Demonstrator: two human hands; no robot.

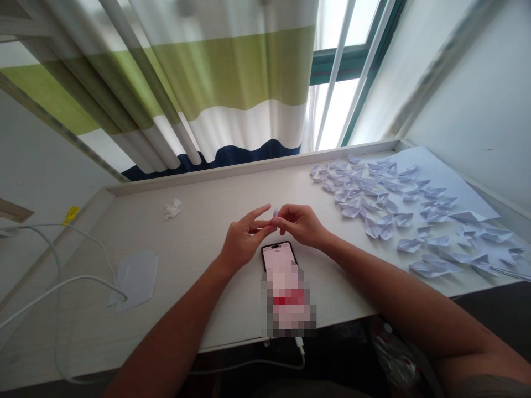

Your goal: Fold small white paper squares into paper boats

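Just beyond the phone, a small paper piece poked up between the pinched fingers of the left hand and right hand; folded papers covered the surface to the phone's right.

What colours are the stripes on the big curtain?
White, yellowish green and dark blue bands run across the curtain; the head view shows it best.

Between the fingers: one small paper piece. Nearer than them: one phone. Left: one crumpled tissue; a few overlapping sheets. Right: dozens of folded papers, too crowded for exact count.
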